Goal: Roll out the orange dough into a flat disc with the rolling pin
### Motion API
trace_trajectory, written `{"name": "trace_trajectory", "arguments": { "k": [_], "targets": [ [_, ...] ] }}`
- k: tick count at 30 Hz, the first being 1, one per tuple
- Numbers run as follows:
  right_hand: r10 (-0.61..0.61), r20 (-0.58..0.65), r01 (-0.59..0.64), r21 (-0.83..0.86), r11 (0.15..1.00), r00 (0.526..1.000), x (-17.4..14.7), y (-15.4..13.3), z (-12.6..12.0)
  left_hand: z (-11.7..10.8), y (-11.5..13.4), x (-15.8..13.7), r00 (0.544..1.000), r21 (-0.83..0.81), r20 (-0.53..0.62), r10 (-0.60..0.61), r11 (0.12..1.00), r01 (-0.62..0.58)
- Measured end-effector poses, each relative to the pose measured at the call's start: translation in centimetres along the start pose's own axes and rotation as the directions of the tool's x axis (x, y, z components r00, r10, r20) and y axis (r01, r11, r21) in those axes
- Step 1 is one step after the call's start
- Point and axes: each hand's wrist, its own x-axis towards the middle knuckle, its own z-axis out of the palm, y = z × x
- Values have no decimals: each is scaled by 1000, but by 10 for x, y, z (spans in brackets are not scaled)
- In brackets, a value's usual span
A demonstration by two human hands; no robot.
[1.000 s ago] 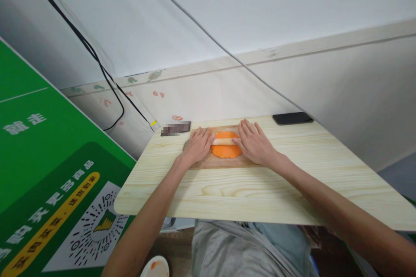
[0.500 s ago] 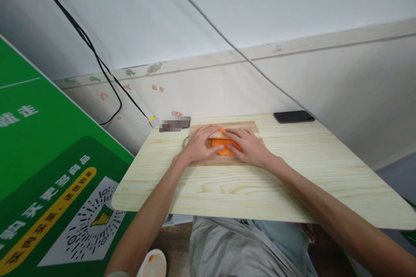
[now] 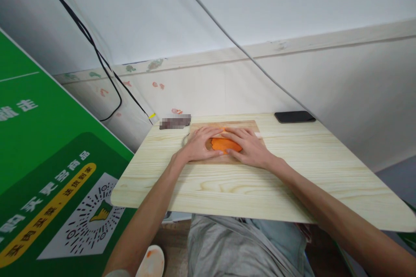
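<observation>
A flat orange sheet of dough or clay [image 3: 224,145] lies on a wooden board [image 3: 208,161]. My left hand [image 3: 199,143] and my right hand [image 3: 248,145] arch over it from either side, fingers curved over the far part and fingertips almost meeting. Both thumbs point inward along the sheet's near edge. Under the fingers is a pale rod that looks like a rolling pin, mostly covered; its whitish end [image 3: 258,135] sticks out beyond my right hand. A bit of orange shows past the fingertips. A metal ring [image 3: 185,139] shows at the board's left side.
The board rests on a light wood-grain table [image 3: 227,190] against a wall. A black phone [image 3: 294,117] lies at the back right; a blurred-out item [image 3: 175,122] lies at the back left. Cables [image 3: 107,69] hang left, near a green printed panel [image 3: 48,160].
My hands have shifted slightly and the fingers now cover the rolling pin between them. Less of the orange sheet's depth shows. The view has tilted slightly.
</observation>
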Motion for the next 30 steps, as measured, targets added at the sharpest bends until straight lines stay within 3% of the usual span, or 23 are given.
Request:
{"name": "trace_trajectory", "arguments": {
  "k": [17,23,30],
  "targets": [
    [68,31,-68,-6,998,997,7,-2,1,7,-7,3,997,47,-42,-68,996,70],
    [58,26,-59,9,998,998,6,-3,2,7,-7,4,995,55,-16,-103,993,103],
    [-9,18,7,121,993,1000,1,2,-6,1,1,4,998,-6,36,-54,998,55]
  ]
}}
